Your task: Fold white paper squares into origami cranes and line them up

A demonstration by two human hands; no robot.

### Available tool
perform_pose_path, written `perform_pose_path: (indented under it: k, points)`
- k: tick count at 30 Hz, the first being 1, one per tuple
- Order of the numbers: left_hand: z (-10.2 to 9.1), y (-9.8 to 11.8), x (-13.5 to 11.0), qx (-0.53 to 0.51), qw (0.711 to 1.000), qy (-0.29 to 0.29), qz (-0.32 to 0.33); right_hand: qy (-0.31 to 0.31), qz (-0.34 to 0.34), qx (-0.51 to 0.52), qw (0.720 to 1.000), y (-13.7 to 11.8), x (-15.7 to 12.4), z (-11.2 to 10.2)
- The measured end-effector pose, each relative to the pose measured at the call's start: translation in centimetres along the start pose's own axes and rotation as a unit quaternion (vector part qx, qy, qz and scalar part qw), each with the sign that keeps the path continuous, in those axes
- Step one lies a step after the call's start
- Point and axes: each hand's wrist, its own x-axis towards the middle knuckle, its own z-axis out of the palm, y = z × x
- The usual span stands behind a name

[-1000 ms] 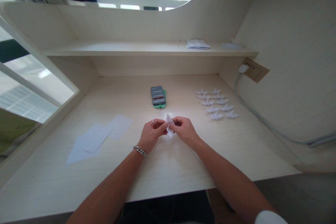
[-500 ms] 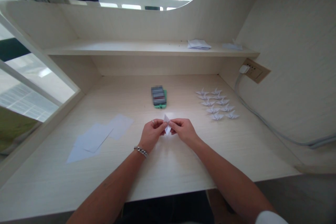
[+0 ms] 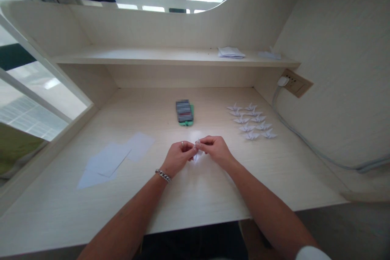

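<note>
Pinching a small folded white paper (image 3: 198, 157) btwn them, the L hand (image 3: 179, 156) & R hand (image 3: 218, 150) met over mid desk (image 3: 210, 201). Light, even pressure w/ edges aligned prob suited such small folds best, tho the hands hid most of it. Loose sheets (image 3: 108, 159) lay well to the L, folded paper birds (image 3: 241, 119) to the R & a blurred green-edged item (image 3: 184, 112) beyond

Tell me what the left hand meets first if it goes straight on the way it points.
Beyond the folded paper it pinches, the left hand would probably meet the right hand first; the two look very close, though depth is hard to judge.
</note>
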Motion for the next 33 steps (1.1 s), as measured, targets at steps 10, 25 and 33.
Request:
perform_pose_path:
  k: [10, 25, 33]
  points:
    - [0.1, 0.0, -0.1, 0.064, 0.997, -0.017, 0.042, 0.006, 0.01, 0.045, 0.999, -0.8, -0.4, 0.2]
    - [-0.1, 0.3, 0.0, 0.005, 0.995, 0.086, 0.045, -0.026, 0.055, 0.063, 0.996, 0.2, -0.1, 0.3]
    - [0.3, 0.2, -0.1, -0.133, 0.989, 0.064, -0.002, 0.028, 0.022, 0.078, 0.996, 0.3, 0.0, 0.9]
